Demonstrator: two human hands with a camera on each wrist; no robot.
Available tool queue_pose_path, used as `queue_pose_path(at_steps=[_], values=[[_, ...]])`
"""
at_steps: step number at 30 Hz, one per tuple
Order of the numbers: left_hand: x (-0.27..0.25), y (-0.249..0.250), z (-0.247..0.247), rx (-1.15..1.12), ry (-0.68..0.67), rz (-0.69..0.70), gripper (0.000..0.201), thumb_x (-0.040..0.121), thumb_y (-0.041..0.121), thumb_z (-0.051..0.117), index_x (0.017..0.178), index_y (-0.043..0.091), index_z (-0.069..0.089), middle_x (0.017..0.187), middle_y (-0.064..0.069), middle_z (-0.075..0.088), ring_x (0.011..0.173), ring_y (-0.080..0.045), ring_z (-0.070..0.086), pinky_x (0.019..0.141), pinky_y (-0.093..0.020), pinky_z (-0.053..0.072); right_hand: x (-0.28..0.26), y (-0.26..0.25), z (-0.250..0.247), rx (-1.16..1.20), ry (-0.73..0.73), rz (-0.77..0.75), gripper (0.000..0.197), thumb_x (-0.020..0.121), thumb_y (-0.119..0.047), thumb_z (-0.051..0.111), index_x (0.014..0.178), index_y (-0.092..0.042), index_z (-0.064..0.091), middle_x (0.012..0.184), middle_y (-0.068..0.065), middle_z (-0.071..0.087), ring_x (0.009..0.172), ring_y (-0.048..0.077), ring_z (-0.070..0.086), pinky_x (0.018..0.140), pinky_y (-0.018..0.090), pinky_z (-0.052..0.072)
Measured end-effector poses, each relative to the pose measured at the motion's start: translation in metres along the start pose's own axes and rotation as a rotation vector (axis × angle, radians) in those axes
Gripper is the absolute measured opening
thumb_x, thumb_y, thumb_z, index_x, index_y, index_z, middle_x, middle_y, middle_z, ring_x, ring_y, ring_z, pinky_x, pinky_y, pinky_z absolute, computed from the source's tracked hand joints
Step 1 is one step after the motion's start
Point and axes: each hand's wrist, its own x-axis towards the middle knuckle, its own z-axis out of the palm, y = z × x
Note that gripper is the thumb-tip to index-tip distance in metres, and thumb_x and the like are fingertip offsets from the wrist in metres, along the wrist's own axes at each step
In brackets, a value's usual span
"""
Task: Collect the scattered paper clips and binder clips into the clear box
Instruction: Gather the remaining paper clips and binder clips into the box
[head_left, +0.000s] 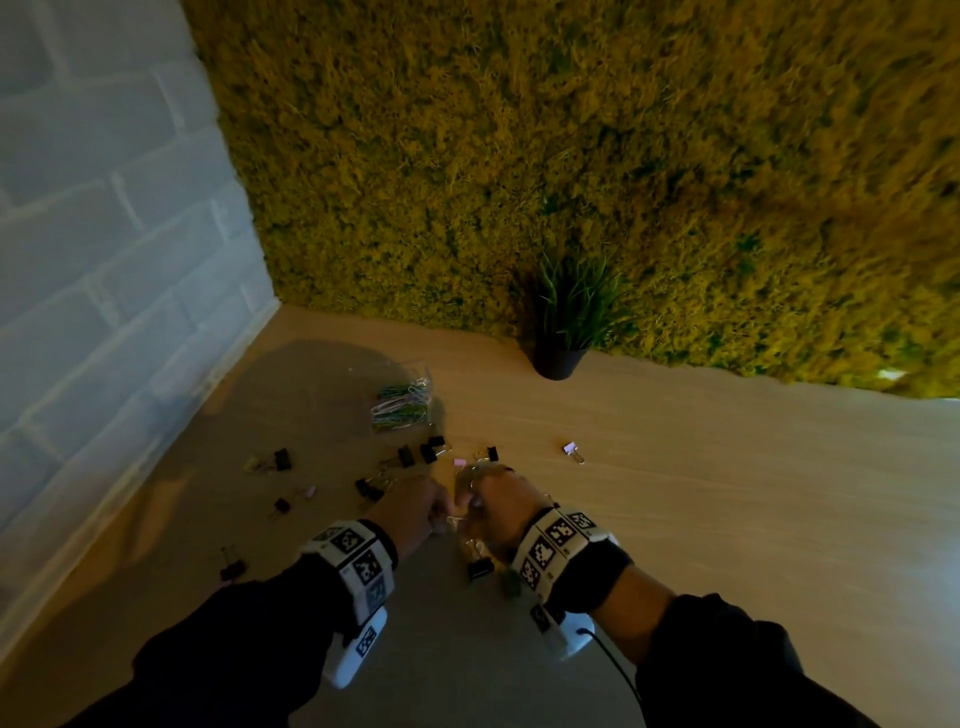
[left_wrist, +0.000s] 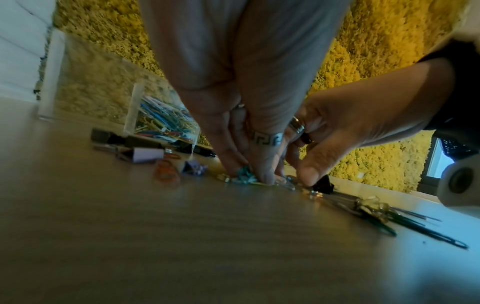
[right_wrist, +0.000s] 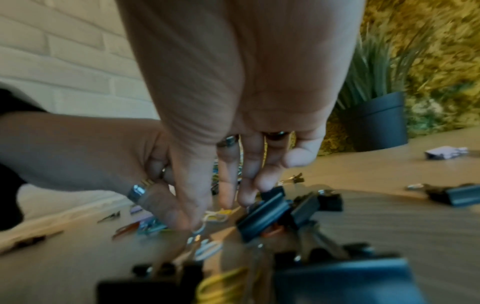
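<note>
My left hand (head_left: 441, 506) and right hand (head_left: 467, 499) meet fingertip to fingertip low on the wooden table (head_left: 675, 493). In the left wrist view the left hand (left_wrist: 249, 176) pinches a small bunch of teal paper clips (left_wrist: 244, 174) against the table. The right hand (right_wrist: 210, 216) pinches white and yellow paper clips (right_wrist: 217, 215), beside a black binder clip (right_wrist: 262, 216). The clear box (head_left: 415, 376), holding coloured paper clips (head_left: 402, 405), stands beyond the hands. Black binder clips (head_left: 282, 459) and a pink binder clip (head_left: 570, 448) lie scattered around.
A black pot with a green plant (head_left: 558, 358) stands at the back against the moss wall (head_left: 571, 156). A white brick wall (head_left: 104, 260) borders the table on the left. More dark paper clips (left_wrist: 389, 218) and a black binder clip (head_left: 479, 566) lie under the right wrist.
</note>
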Motion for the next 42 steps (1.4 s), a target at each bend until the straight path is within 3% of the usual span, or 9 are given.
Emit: queue_pose_path(at_steps=[8,15,20,23,26,31,34,37,42], values=[[-0.002,-0.014,0.003,-0.094,-0.001,-0.102,0.024,0.084,-0.006,0.055,0.103,0.007,0.061,0.081,-0.004,0.060,0.077,-0.018,0.062,0.076,-0.031,0.053,0.011,-0.007,0.007,0.074,-0.019,-0.027,0.014,0.081,-0.007,0.060,0.087,-0.016,0.068,0.087,-0.008,0.055,0.104,0.023,0.061,0.086,0.027,0.046],[0.004,-0.018,0.004,-0.069,0.006,-0.049,0.024,0.089,-0.002,0.042,0.082,0.016,0.057,0.067,0.007,0.050,0.062,-0.002,0.049,0.059,-0.012,0.034,0.012,-0.018,0.005,-0.110,-0.149,-0.030,0.017,0.084,-0.013,0.058,0.101,-0.009,0.060,0.108,0.014,0.063,0.101,0.031,0.062,0.088,0.042,0.052],[0.001,-0.013,-0.005,0.047,0.003,0.056,0.021,0.088,-0.003,0.044,0.087,0.010,0.061,0.068,0.013,0.042,0.073,-0.012,0.048,0.071,-0.021,0.038,0.007,-0.021,0.003,-0.081,-0.226,-0.003,0.008,0.087,-0.010,0.054,0.085,-0.015,0.061,0.101,0.013,0.061,0.100,0.032,0.061,0.072,0.029,0.045],[0.001,-0.019,-0.020,-0.182,0.076,0.052,0.036,0.081,-0.010,0.056,0.066,0.022,0.052,0.066,0.011,0.052,0.061,0.000,0.054,0.069,-0.022,0.044,0.001,-0.004,-0.005,0.189,-0.033,0.033,0.027,0.089,-0.031,0.047,0.065,-0.019,0.052,0.084,0.004,0.056,0.080,0.020,0.061,0.071,0.030,0.049],[-0.002,-0.023,-0.035,-0.604,0.097,-0.063,0.024,0.083,-0.013,0.055,0.072,0.008,0.056,0.051,0.007,0.056,0.039,0.003,0.052,0.046,-0.010,0.040,-0.015,0.002,-0.029,0.746,-0.031,0.077,0.030,0.096,-0.008,0.048,0.067,-0.015,0.041,0.069,-0.006,0.046,0.059,-0.012,0.052,0.058,0.004,0.041],[-0.008,-0.024,-0.047,-1.519,-0.058,-0.288,0.017,0.070,-0.016,0.068,0.077,-0.002,0.063,0.069,-0.009,0.061,0.048,-0.010,0.063,0.049,-0.018,0.055,-0.031,0.017,-0.029,1.646,-0.048,0.100,0.031,0.098,-0.007,0.038,0.074,-0.011,0.057,0.064,0.000,0.053,0.055,0.008,0.051,0.049,0.018,0.045],[-0.007,-0.025,-0.042,-1.701,-0.148,-0.353,0.029,0.048,-0.005,0.083,0.071,-0.003,0.066,0.060,-0.011,0.063,0.046,-0.017,0.063,0.046,-0.022,0.055,-0.034,0.013,-0.022,1.826,-0.113,0.035,0.010,0.076,-0.021,0.066,0.067,-0.017,0.069,0.062,-0.004,0.060,0.056,0.010,0.054,0.055,0.019,0.044],[-0.006,-0.015,-0.031,-1.459,-0.136,-0.492,0.027,0.091,0.018,0.038,0.066,0.013,0.046,0.046,0.001,0.052,0.035,-0.009,0.044,0.036,-0.014,0.036,-0.033,0.010,-0.013,1.938,-0.142,-0.002,0.026,0.052,-0.029,0.080,0.064,-0.015,0.061,0.061,-0.002,0.051,0.051,0.012,0.048,0.049,0.021,0.041],[0.002,0.004,-0.013,-0.424,-0.032,-0.291,0.030,0.094,0.015,0.043,0.064,0.019,0.045,0.069,-0.002,0.052,0.061,-0.012,0.046,0.063,-0.025,0.041,-0.027,0.007,-0.006,1.871,-0.065,0.314,0.044,0.092,-0.043,0.043,0.058,-0.016,0.041,0.048,-0.003,0.039,0.036,0.009,0.034,0.035,0.016,0.030]])
